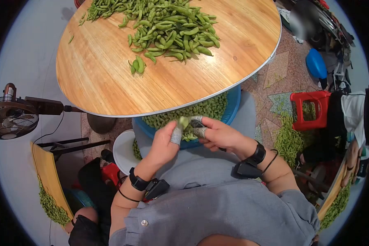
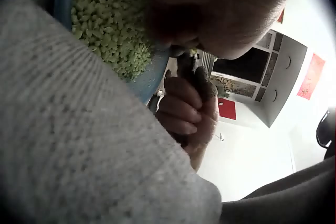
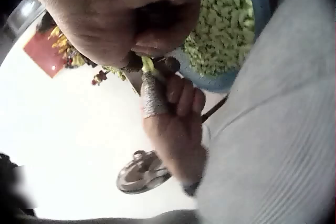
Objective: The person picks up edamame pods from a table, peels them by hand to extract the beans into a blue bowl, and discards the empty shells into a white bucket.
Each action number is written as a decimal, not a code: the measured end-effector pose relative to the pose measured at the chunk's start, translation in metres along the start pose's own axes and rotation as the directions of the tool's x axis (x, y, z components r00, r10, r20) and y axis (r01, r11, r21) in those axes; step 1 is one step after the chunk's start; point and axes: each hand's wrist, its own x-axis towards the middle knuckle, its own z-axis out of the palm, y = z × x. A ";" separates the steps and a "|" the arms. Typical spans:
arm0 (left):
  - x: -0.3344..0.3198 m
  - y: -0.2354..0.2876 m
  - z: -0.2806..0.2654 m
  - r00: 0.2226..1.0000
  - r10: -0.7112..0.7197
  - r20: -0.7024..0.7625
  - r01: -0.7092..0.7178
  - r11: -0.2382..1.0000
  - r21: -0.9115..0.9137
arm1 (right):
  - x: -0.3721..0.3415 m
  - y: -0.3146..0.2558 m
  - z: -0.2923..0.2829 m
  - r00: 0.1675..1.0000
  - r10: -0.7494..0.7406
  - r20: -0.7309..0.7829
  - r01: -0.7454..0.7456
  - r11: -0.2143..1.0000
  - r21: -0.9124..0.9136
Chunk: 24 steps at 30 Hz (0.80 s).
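Over a blue basin (image 1: pixel 235 107) of shelled green beans (image 1: pixel 211 108), the two hands meet in front of the body. The left hand (image 1: pixel 165 142) pinches a green soybean pod (image 1: pixel 184 121), blurred in the head view, between thumb and forefinger; a grey wrap covers the thumb. The right hand (image 1: pixel 224 136) pinches the pod's other side, with grey wraps on its thumb and forefinger and its other fingers curled under. The right wrist view shows the pod (image 3: pixel 148 65) at the wrapped left thumb, right against the right fingertips.
A round wooden table (image 1: pixel 110 88) overhangs the basin, heaped with soybean pods (image 1: pixel 174 30). At left stand a white bucket (image 1: pixel 123 153) and a fan (image 1: pixel 12 115). To the right, a red stool (image 1: pixel 309 108) stands beside pods scattered on the floor (image 1: pixel 289 141).
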 end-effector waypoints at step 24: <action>-0.012 -0.004 -0.006 0.964 0.248 -0.092 -0.168 0.843 0.510 | 0.013 0.002 0.002 0.609 -0.784 0.121 0.252 0.046 -0.967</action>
